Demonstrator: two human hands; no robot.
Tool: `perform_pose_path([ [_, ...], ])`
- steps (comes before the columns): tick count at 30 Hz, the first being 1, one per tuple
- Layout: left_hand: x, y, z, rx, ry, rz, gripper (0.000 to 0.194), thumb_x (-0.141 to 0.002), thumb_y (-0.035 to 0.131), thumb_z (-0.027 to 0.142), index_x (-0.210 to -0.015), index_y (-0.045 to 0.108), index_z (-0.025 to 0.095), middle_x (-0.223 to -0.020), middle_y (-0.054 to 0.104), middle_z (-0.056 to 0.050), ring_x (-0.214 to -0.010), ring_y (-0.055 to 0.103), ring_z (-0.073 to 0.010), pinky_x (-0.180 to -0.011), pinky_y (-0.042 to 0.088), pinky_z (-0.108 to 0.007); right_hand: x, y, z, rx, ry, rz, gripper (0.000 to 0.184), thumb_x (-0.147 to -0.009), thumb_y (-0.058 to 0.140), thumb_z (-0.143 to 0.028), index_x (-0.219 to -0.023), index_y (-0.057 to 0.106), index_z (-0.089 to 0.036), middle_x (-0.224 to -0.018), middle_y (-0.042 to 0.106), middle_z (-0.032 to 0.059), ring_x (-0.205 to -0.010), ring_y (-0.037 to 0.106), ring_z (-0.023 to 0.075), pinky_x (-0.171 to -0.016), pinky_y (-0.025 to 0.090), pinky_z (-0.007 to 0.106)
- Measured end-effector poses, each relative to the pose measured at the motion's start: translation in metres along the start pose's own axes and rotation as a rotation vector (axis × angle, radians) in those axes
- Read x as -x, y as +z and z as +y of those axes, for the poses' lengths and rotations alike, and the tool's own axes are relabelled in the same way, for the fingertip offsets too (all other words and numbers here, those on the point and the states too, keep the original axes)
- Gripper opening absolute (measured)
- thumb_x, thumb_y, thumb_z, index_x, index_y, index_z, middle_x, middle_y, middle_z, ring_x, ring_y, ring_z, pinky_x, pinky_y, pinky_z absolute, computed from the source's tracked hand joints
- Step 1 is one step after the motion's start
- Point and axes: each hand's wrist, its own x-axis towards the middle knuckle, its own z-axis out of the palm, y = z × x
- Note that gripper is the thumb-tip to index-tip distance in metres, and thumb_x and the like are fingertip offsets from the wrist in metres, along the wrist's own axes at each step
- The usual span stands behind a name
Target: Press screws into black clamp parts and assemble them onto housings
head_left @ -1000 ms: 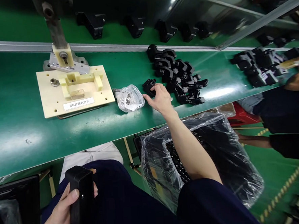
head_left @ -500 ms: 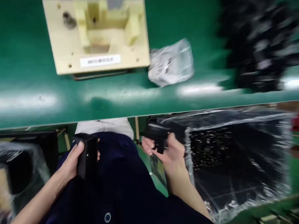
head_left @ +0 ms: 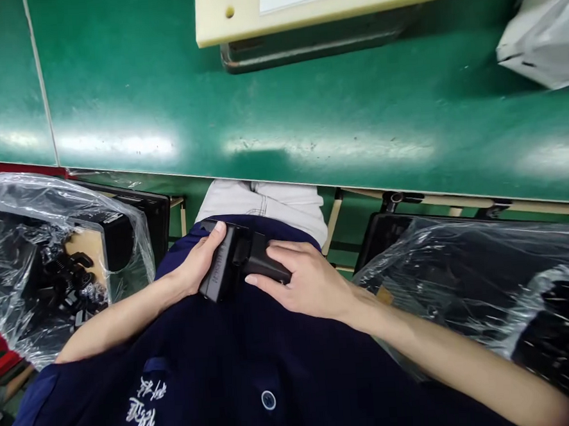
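Note:
In front of my lap, my left hand [head_left: 201, 260] grips a black box-like plastic part [head_left: 219, 268] with raised lettering on one side, the thumb on its top end. My right hand [head_left: 304, 277] is closed around a second black plastic piece [head_left: 258, 256], thumb and fingers on opposite sides of it. The two black pieces are side by side at the waist of my dark blue shirt. Whether they are joined between my hands, I cannot tell. The fingers of my left hand are mostly hidden behind its part.
Ahead runs a green workbench [head_left: 172, 110] bearing a cream fixture plate [head_left: 234, 26] and a white plastic-wrapped packet [head_left: 543, 36]. Plastic-lined bins flank my lap: the left bin [head_left: 63, 214] holds small black parts and a dark box; the right bin [head_left: 460, 253] contains dark contents.
Both hands have come together at my waist, bringing their black pieces side by side. The view has swung left and closer to the bench, so the fixture and packet appear farther right.

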Motion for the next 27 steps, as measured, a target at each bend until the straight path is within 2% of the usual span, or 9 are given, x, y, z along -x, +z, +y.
perform_pose_path([
  [3,0.002,0.003,-0.003,-0.011,-0.013,0.033,0.068,-0.065,0.062,0.079,-0.078,0.067,0.013,-0.067,0.067,-0.006,-0.060,0.061,-0.0175,-0.057,0.048,-0.028,-0.006,0.004,-0.002,0.265,-0.069,-0.145,0.026,-0.086,0.062,-0.031,-0.068,0.055,-0.015,-0.062,0.055,0.0015,-0.054,0.049,0.0126,-0.053,0.036,0.026],
  [6,0.005,0.004,-0.003,-0.028,-0.028,0.139,0.061,-0.067,0.065,0.075,-0.077,0.064,0.014,-0.063,0.064,-0.003,-0.054,0.057,-0.0146,-0.052,0.045,-0.026,-0.013,0.006,-0.005,0.550,-0.179,-0.288,0.022,-0.088,0.060,-0.031,-0.077,0.063,-0.013,-0.068,0.060,0.0063,-0.057,0.054,0.0164,-0.051,0.033,0.028],
  [9,0.006,0.005,-0.002,-0.048,-0.070,0.204,0.056,-0.071,0.065,0.070,-0.075,0.063,0.015,-0.062,0.064,-0.003,-0.052,0.056,-0.0140,-0.050,0.044,-0.026,-0.022,0.006,-0.003,0.753,-0.297,-0.386,0.011,-0.085,0.056,-0.017,-0.080,0.065,-0.012,-0.070,0.061,0.0089,-0.059,0.056,0.0194,-0.049,0.027,0.029],
  [13,0.001,0.005,-0.002,-0.042,-0.127,0.203,0.058,-0.075,0.060,0.072,-0.077,0.066,0.014,-0.060,0.064,-0.005,-0.050,0.057,-0.0164,-0.050,0.047,-0.029,-0.034,0.007,0.006,0.887,-0.448,-0.459,0.019,-0.082,0.046,-0.003,-0.081,0.064,-0.009,-0.066,0.059,0.0100,-0.057,0.055,0.0205,-0.047,0.025,0.029],
  [18,-0.005,0.003,-0.004,0.044,-0.193,0.193,0.057,-0.073,0.060,0.073,-0.068,0.062,0.016,-0.056,0.061,-0.004,-0.045,0.054,-0.0148,-0.047,0.047,-0.028,-0.055,0.008,0.006,0.974,-0.647,-0.545,0.027,-0.081,0.042,0.002,-0.076,0.066,-0.009,-0.067,0.062,0.0123,-0.060,0.056,0.0207,-0.048,0.030,0.030],
  [20,-0.005,0.002,-0.005,0.099,-0.220,0.191,0.056,-0.075,0.058,0.073,-0.067,0.060,0.017,-0.054,0.059,-0.003,-0.044,0.054,-0.0148,-0.046,0.046,-0.028,-0.062,0.008,0.003,0.992,-0.680,-0.582,0.027,-0.080,0.044,0.003,-0.074,0.067,-0.009,-0.070,0.064,0.0130,-0.064,0.058,0.0219,-0.050,0.032,0.031],
  [22,-0.004,0.002,-0.005,0.128,-0.234,0.187,0.057,-0.075,0.058,0.074,-0.068,0.059,0.017,-0.054,0.057,-0.002,-0.044,0.052,-0.0147,-0.045,0.045,-0.029,-0.064,0.008,-0.001,0.943,-0.650,-0.606,0.024,-0.079,0.047,0.002,-0.074,0.067,-0.010,-0.071,0.064,0.0127,-0.064,0.059,0.0222,-0.051,0.034,0.031],
  [24,-0.005,0.002,-0.004,0.103,-0.126,0.249,0.057,-0.074,0.059,0.073,-0.069,0.058,0.017,-0.056,0.056,-0.001,-0.046,0.051,-0.0132,-0.045,0.042,-0.027,-0.060,0.011,-0.004,0.817,-0.542,-0.619,0.017,-0.080,0.051,-0.003,-0.076,0.066,-0.011,-0.070,0.064,0.0107,-0.061,0.059,0.0214,-0.051,0.035,0.031],
  [27,-0.008,0.000,-0.001,0.008,0.217,0.351,0.057,-0.073,0.062,0.072,-0.068,0.055,0.016,-0.057,0.050,0.002,-0.050,0.045,-0.0090,-0.047,0.037,-0.023,-0.043,0.019,-0.008,0.635,-0.447,-0.649,0.012,-0.082,0.053,-0.011,-0.080,0.065,-0.011,-0.071,0.063,0.0083,-0.059,0.059,0.0206,-0.050,0.035,0.031],
])
